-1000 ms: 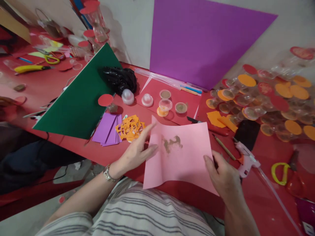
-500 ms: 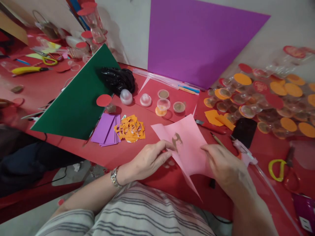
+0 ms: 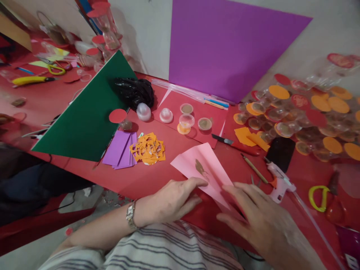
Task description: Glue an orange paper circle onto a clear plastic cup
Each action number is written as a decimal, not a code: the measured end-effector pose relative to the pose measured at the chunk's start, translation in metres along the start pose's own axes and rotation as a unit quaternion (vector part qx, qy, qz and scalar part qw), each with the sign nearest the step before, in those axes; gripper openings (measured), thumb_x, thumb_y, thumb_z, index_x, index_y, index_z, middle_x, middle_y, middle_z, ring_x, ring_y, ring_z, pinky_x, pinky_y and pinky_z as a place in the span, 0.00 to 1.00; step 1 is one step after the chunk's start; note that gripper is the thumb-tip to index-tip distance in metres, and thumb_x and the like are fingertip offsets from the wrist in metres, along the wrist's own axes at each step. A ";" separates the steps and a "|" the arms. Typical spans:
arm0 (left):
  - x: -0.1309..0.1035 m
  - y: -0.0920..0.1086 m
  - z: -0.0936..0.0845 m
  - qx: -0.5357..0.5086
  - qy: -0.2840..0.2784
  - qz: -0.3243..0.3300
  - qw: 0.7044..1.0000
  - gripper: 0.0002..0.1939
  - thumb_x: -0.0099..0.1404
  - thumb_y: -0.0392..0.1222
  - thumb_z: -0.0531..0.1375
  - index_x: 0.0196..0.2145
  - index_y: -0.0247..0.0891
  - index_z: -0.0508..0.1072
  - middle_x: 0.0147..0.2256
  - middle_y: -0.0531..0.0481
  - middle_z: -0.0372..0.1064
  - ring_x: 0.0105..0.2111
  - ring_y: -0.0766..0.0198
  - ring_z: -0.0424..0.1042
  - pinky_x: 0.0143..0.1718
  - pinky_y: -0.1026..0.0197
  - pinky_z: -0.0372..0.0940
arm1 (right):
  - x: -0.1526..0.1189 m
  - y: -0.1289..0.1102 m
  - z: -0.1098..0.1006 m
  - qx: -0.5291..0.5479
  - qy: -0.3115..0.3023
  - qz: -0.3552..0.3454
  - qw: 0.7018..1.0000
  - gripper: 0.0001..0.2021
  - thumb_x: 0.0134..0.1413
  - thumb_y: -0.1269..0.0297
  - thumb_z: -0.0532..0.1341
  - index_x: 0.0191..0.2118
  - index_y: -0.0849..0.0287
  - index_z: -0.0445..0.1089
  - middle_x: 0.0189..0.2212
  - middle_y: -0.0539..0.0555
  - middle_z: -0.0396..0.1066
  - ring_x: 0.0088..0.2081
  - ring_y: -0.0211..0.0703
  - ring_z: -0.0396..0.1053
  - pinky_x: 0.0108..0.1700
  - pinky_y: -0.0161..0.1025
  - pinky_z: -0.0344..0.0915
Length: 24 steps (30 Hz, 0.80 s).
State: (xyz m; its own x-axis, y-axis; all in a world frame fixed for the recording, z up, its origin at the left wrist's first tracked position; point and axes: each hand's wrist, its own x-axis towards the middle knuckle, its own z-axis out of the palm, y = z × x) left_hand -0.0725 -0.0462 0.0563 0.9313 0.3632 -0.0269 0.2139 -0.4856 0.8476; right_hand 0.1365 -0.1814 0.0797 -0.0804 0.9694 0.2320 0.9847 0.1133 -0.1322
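A pink paper sheet (image 3: 206, 161), creased, with brown grains lying in its fold, rests near the front of the red table. My left hand (image 3: 174, 198) touches its near left edge with the index finger; the thumb is apart from that finger. On the right, my right hand (image 3: 250, 213) has its fingers spread, fingertips against the sheet's right side and the thumb lower down. Beyond the paper are small clear cups of brown grains (image 3: 204, 123) and a clear cup over an orange disc (image 3: 183, 129).
Left of the paper lie orange scraps (image 3: 149, 149) and purple cards (image 3: 119, 150) beside a green board (image 3: 84, 120). Rightward are a cutter (image 3: 239, 145), a glue gun (image 3: 279, 182), yellow-handled scissors (image 3: 319, 197) and many clear cups with orange discs (image 3: 337, 104).
The pink sheet has come down lower and lies more folded, its grains shifted within the crease. My right hand has loosened from a pinch and spread; my left fingers have also parted from their grip.
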 end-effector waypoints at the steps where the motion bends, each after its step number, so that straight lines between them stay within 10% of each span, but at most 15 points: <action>1: 0.001 0.000 0.001 0.000 -0.001 -0.001 1.000 0.17 0.74 0.41 0.52 0.58 0.39 0.61 0.43 0.43 0.78 0.39 0.59 0.79 0.42 0.59 0.72 | 0.001 -0.003 0.001 -0.009 0.008 0.007 1.000 0.17 0.72 0.53 0.48 0.47 0.58 0.70 0.38 0.57 0.76 0.39 0.48 0.73 0.42 0.42 0.66; 10: 0.002 -0.010 0.006 0.039 -0.001 0.075 0.996 0.29 0.72 0.38 0.54 0.67 0.43 0.50 0.51 0.40 0.75 0.44 0.57 0.78 0.44 0.58 0.73 | 0.002 -0.003 0.009 -0.084 0.075 0.007 0.994 0.09 0.69 0.72 0.52 0.40 0.59 0.70 0.33 0.56 0.76 0.35 0.44 0.71 0.42 0.40 0.65; 17: 0.024 -0.053 -0.028 -0.013 0.343 0.032 0.939 0.27 0.71 0.36 0.54 0.65 0.42 0.52 0.43 0.45 0.70 0.40 0.62 0.73 0.44 0.58 0.71 | -0.012 0.020 0.004 -0.097 0.109 -0.002 0.989 0.05 0.67 0.69 0.56 0.42 0.61 0.69 0.33 0.58 0.74 0.35 0.47 0.72 0.43 0.43 0.66; 24: 0.094 -0.099 -0.067 0.089 0.285 0.019 0.954 0.37 0.61 0.41 0.64 0.63 0.35 0.53 0.62 0.31 0.56 0.63 0.42 0.58 0.62 0.36 0.57 | -0.017 0.043 -0.012 -0.098 0.120 0.009 0.988 0.04 0.67 0.65 0.57 0.44 0.53 0.69 0.35 0.53 0.76 0.36 0.46 0.75 0.43 0.42 0.68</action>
State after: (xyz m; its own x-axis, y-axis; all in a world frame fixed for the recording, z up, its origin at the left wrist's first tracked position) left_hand -0.0262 0.0891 0.0052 0.6389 0.6914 0.3373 0.2774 -0.6160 0.7373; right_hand 0.1816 -0.1960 0.0811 -0.0469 0.8885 0.4565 0.9986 0.0296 0.0449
